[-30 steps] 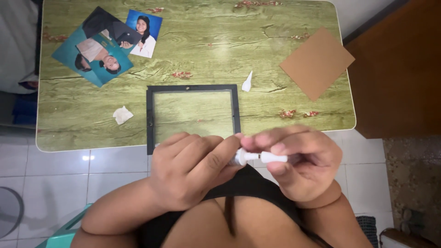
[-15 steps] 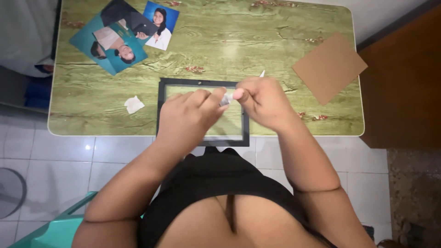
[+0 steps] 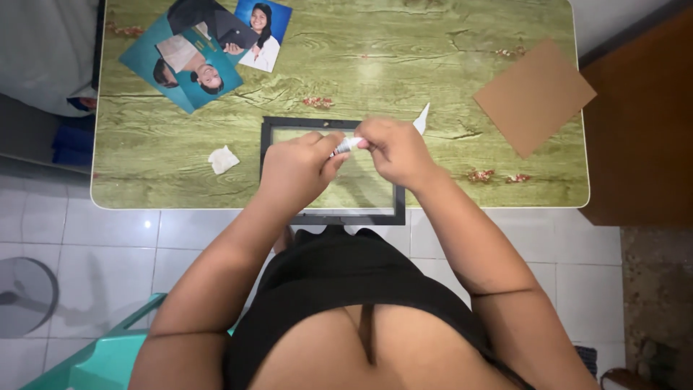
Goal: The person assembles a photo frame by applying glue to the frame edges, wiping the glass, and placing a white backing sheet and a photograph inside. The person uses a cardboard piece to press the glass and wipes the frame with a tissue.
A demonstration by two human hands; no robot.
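Small white tube [image 3: 348, 145] pinched between both hands [image 3: 346, 155] above black frame [image 3: 328, 215]

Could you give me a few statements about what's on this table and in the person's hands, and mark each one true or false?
1. Both hands hold a small white tube between them. True: the left hand and the right hand meet on it.
2. The hands are above a black picture frame. True.
3. The brown cardboard sheet lies inside the frame. False: it lies apart, toward the table's right end.
4. The photos are stacked on the cardboard. False: they lie at the far left corner of the table.
5. A crumpled white scrap lies left of the frame. True.
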